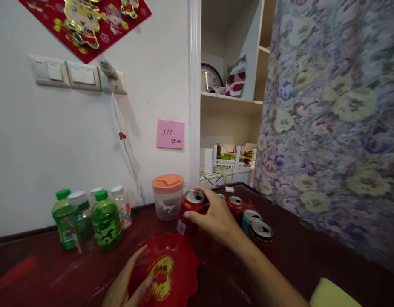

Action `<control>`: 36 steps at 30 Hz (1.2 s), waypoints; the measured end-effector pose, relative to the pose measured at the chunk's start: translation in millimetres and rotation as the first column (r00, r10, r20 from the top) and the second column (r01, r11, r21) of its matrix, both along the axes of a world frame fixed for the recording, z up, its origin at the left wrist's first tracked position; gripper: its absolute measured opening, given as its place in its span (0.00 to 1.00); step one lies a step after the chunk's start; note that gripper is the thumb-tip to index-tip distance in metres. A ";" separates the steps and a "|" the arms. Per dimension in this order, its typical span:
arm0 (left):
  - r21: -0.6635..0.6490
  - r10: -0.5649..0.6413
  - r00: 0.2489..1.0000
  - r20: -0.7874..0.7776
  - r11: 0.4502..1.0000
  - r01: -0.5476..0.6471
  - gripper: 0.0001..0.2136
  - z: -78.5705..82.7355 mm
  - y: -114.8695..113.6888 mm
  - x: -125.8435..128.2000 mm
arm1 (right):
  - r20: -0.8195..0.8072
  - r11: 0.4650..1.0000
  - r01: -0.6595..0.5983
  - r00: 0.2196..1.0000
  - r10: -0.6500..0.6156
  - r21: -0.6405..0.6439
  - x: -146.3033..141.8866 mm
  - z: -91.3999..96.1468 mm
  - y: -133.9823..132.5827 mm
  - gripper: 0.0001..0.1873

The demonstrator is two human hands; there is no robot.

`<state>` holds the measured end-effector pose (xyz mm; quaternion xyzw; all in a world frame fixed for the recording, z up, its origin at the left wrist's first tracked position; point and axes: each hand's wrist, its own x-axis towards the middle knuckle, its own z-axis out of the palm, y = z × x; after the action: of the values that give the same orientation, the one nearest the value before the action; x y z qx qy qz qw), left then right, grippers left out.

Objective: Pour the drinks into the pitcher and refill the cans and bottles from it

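My right hand (216,219) is wrapped round a red drink can (191,209) that stands upright on the dark red table (312,251), just behind a red scalloped plate (171,273). My left hand (128,281) holds the plate's near left rim, thumb on top. Several more cans (260,232) stand to the right of my right hand, one of them teal (249,218).
Green and clear plastic bottles (105,219) cluster at the left near the wall. A clear jar with an orange lid (167,198) stands behind the red can. A flowered curtain (337,119) hangs at the right. A yellow-green object (332,294) lies at the bottom right.
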<state>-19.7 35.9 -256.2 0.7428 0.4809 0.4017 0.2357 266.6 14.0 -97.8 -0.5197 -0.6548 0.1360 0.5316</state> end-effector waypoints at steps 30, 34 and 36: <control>-0.081 -0.003 1.000 0.019 0.997 0.004 0.28 13.6 -16.2 6.9 | 0.746 0.781 0.544 0.647 -0.158 -0.308 79.5 -39.9 26.9 0.27; -0.084 -0.013 1.000 0.025 0.996 0.015 0.28 14.1 -19.6 8.2 | 0.767 0.776 0.562 0.620 -0.167 -0.285 76.5 -32.3 21.3 0.24; -0.089 -0.018 1.000 0.017 0.996 0.019 0.28 15.1 -21.5 8.2 | 0.776 0.777 0.572 0.604 -0.182 -0.263 74.3 -24.0 16.7 0.22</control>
<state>-11.5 14.4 -241.1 0.7327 0.4897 0.3836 0.2762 340.9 30.8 -121.8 -0.7769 -0.6203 -0.0360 0.1019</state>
